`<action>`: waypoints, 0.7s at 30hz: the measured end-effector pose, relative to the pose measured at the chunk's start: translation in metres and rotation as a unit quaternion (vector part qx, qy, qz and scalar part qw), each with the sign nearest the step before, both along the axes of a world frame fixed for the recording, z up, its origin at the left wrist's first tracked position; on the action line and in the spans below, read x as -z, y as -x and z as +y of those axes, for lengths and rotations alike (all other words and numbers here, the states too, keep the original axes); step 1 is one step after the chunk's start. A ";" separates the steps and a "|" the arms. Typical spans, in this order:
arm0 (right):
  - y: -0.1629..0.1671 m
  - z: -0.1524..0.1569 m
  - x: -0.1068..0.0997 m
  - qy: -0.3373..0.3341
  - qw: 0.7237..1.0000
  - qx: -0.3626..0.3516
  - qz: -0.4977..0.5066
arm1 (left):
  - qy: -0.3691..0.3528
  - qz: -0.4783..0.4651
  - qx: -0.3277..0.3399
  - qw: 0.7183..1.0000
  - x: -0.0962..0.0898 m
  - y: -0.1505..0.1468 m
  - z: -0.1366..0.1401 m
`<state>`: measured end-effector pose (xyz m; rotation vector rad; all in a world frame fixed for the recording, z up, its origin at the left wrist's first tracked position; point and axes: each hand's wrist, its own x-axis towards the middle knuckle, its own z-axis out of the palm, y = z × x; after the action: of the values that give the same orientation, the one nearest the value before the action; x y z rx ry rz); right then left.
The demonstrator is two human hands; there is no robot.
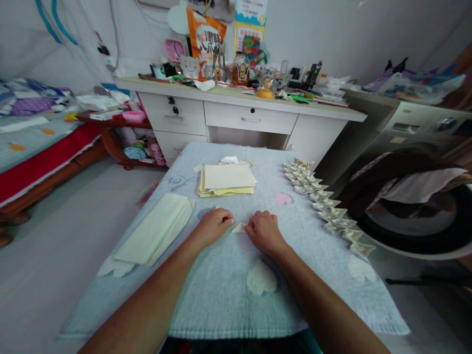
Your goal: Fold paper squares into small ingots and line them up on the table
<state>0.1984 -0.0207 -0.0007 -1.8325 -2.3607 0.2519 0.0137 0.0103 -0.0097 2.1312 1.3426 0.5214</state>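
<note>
Two bare hands on a table w/ pale blue cloth, small folded paper flat btwn them, approx. center. L hand: fingers curled in, thumb side just beside paper's left tip; can't tell if it touches or grips. R hand: fingers bent, at the paper's right end & covering part of it; pinch vs. press, can't tell.

Far of hands, a stack of cream/yellow paper, edges uneven, w/ a crumpled white tissue just behind. Left side: pale green paper pile, lying at a slant. Right side: long row of folded paper boats, close together, running far to near along the edge.

Bkgd: white desk w/ drawers, its top cluttered, incl. orange snack bag, pink clock & amber jar. Bed far left; washing machine on right, door open, dark & white laundry hanging out.
</note>
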 end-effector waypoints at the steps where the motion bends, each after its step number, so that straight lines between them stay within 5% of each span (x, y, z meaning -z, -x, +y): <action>1: 0.000 0.000 0.000 0.000 1.000 -0.002 -0.002 | -0.010 0.011 -0.016 1.000 -0.001 -0.001 0.000; 5: 0.000 0.000 -0.001 0.001 1.000 -0.003 -0.006 | -0.041 0.085 -0.085 0.992 -0.002 -0.008 -0.005; 21: -0.008 -0.004 0.001 0.009 0.998 -0.002 0.069 | -0.036 0.120 -0.075 0.989 0.000 -0.012 -0.009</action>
<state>0.2061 -0.0250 -0.0021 -1.7568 -2.2772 0.3883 0.0257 0.0011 -0.0098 2.2178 1.6504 0.3865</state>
